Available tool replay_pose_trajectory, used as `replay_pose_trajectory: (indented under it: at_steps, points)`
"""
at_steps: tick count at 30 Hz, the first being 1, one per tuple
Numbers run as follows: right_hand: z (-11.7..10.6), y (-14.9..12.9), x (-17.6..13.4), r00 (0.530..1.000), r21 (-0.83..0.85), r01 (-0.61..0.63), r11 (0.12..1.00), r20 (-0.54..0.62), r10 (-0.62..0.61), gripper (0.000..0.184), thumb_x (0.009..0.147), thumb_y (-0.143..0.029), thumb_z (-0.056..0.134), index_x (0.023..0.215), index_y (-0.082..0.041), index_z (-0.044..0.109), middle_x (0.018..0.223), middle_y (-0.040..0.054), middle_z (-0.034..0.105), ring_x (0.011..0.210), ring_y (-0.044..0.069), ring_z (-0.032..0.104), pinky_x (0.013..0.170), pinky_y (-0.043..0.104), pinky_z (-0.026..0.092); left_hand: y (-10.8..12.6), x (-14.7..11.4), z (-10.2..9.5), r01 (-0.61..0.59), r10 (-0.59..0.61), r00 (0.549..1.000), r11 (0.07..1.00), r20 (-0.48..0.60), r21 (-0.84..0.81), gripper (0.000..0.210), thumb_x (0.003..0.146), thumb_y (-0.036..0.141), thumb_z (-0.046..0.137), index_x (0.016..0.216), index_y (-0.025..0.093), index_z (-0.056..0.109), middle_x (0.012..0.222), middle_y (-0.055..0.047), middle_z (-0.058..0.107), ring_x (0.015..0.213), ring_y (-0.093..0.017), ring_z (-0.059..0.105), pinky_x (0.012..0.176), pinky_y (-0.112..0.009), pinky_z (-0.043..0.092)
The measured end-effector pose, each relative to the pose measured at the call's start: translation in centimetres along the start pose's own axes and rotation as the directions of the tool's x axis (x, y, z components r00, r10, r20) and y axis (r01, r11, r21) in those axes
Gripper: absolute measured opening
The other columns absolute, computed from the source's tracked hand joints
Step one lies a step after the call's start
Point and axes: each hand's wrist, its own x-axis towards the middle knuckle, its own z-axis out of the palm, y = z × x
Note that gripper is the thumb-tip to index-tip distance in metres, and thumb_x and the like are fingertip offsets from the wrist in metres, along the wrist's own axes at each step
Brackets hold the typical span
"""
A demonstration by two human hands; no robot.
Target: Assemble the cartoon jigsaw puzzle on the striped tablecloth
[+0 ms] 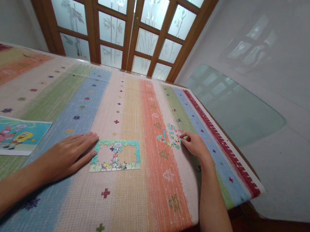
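A partly assembled jigsaw puzzle [135, 160] lies on the striped tablecloth, its border joined around two gaps with a grey cartoon figure standing between them. My left hand [76, 154] rests flat at the puzzle's left edge, fingers stretched out. Over to the right, my right hand [193, 143] is at the side of a pile of loose jigsaw pieces [171, 135]. Its thumb and forefinger are pinched together at the pile; whatever sits between them is too small to make out. Left of my left hand lies a printed cartoon picture [8, 137] on white paper.
The striped tablecloth [122, 214] covers the table, whose near and right edges show. Wooden doors with frosted glass panes [110, 26] stand beyond the far edge. A white wall [308, 79] with a pale glassy panel [234, 106] runs along the right.
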Motion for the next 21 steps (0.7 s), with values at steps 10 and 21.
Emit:
replay_pose_trajectory:
  at_steps: [10,21]
  points:
    - [-0.06,-0.01,0.01,1.000,0.008,0.005,1.000,-0.002,-0.005,0.016,0.080,-0.020,0.058,0.079,-0.022,0.075,0.070,0.0037,0.072,0.063,0.018,0.062,0.064,0.027,0.041,0.51,0.31,-0.66,0.017,-0.017,0.999,1.000,0.043,0.000,0.055,0.107,0.051,0.029,0.136,0.016,0.060,0.140,-0.018,0.066,0.128,-0.033,0.065,0.111,-0.054,0.051]
    - [0.46,0.42,0.51,0.994,0.000,0.001,1.000,-0.111,-0.001,0.021,0.083,-0.025,0.060,0.093,-0.021,0.077,0.080,0.0088,0.073,0.074,0.023,0.065,0.072,0.033,0.047,-0.06,0.04,-0.05,0.012,-0.012,1.000,1.000,0.013,-0.015,0.059,0.106,0.059,0.031,0.133,0.020,0.066,0.142,-0.015,0.066,0.130,-0.033,0.064,0.112,-0.053,0.050]
